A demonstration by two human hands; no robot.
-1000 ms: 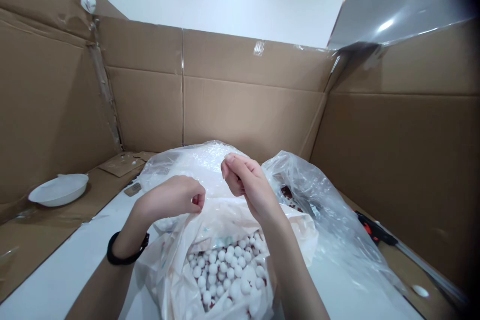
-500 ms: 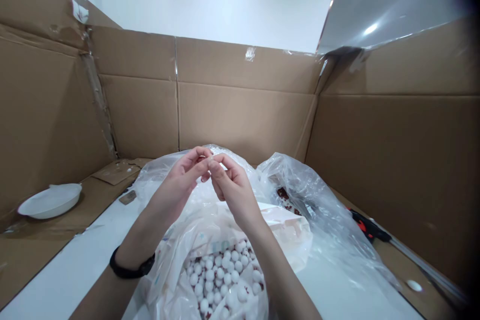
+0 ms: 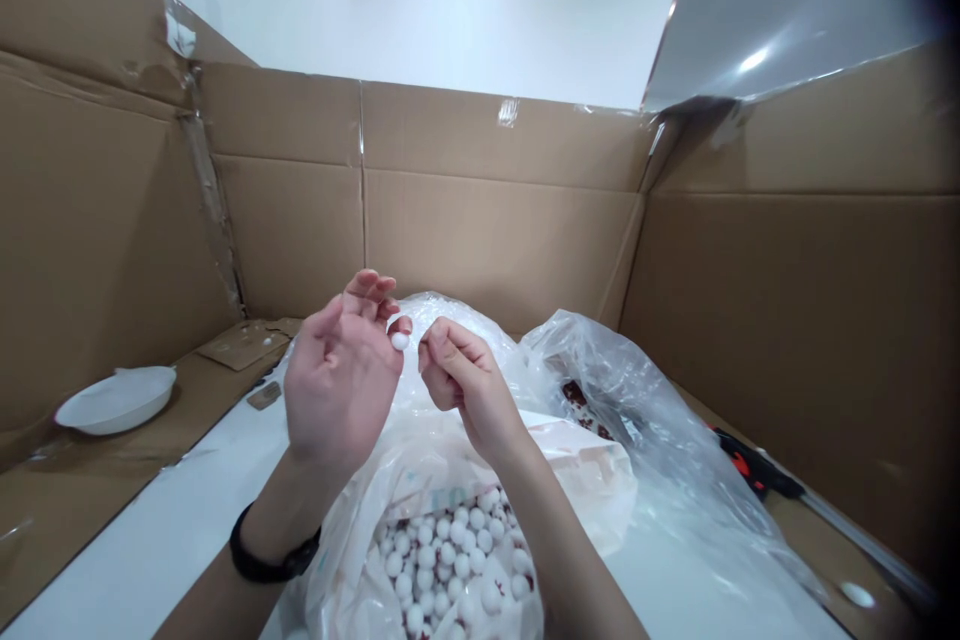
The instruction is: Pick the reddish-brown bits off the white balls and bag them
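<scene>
- White and round, the small ball [image 3: 400, 341] sits at the little-finger side of our left hand [image 3: 341, 390]; that palm is open, so we judge a slight tilt could let it slip.
- Our right hand [image 3: 469, 375] is closed, thumb against curled fingers, just beside the ball; we cannot tell whether anything thin is pinched there. If so, a sudden tug might flick the ball away.
- Below us, the open plastic bag [image 3: 341, 570] holds many similar white balls [image 3: 448, 553]; one dropped among them would be hard to pick out.
- Should our forearms snag the bag's loose rim, balls could spill and roll over the white counter [image 3: 202, 510].
- Clear, crumpled sheeting [image 3: 652, 420] behind the bag might hide a stray one in its folds.
</scene>
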